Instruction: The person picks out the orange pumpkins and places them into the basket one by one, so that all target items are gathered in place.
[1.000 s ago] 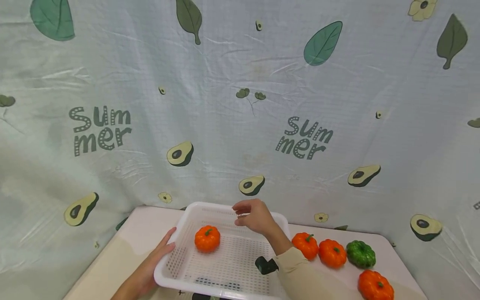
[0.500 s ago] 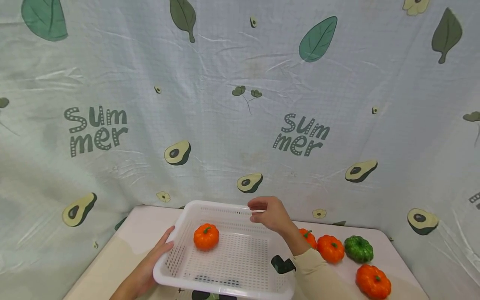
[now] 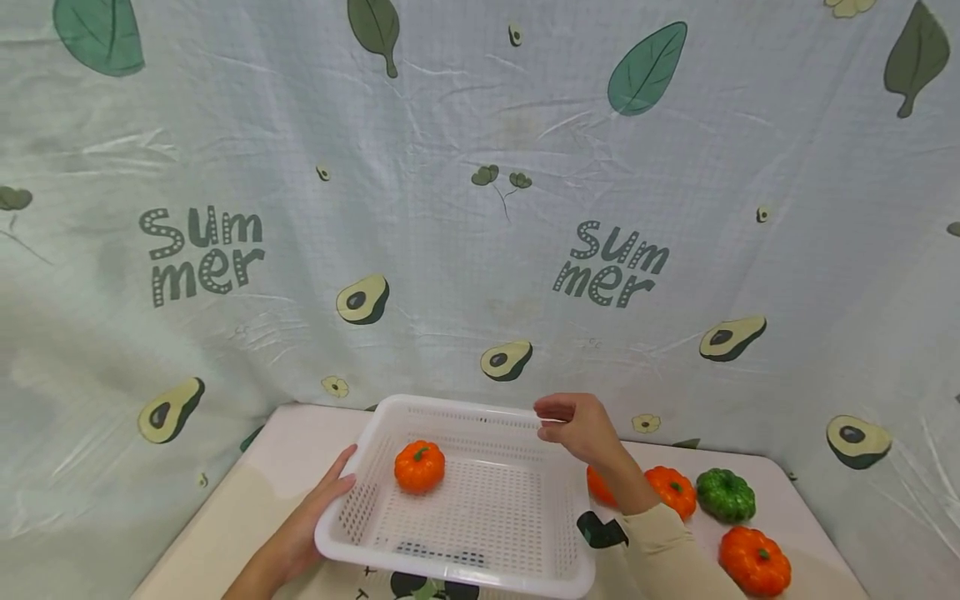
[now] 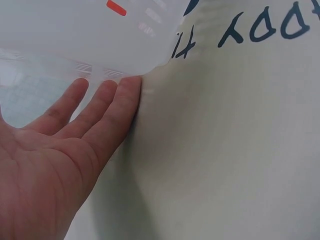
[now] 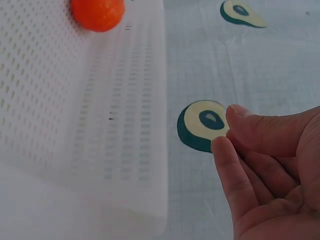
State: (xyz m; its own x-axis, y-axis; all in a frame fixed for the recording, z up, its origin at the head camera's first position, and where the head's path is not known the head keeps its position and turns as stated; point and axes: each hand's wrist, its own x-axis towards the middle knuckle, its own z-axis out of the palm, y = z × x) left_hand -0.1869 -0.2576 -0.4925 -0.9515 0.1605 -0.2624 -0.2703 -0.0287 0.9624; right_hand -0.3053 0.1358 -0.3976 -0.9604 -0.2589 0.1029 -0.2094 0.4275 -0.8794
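A white perforated plastic basket [image 3: 487,508] sits on the table, with one small orange pumpkin [image 3: 419,467] inside toward its left. My left hand [image 3: 307,517] lies along the basket's left side. In the left wrist view, straight fingertips of the left hand [image 4: 70,145] touch the basket's outer wall [image 4: 75,40]. Above the back right corner is my right hand [image 3: 581,425], its thumb and fingers loosely bent with nothing between them. The right wrist view has this right hand [image 5: 272,170] beside the basket wall [image 5: 130,200], apart from it, and the orange pumpkin [image 5: 97,12] at the top.
Right of the basket stand an orange pumpkin [image 3: 602,487] partly behind my forearm, another orange pumpkin [image 3: 672,490], a green pumpkin [image 3: 725,496] and a nearer orange pumpkin [image 3: 754,562]. A printed curtain [image 3: 450,250] hangs behind the table [image 3: 288,450].
My right hand has moved rightward, from over the basket's back middle to its back right corner. The left hand stays at the left side, and the pumpkin in the basket keeps its place.
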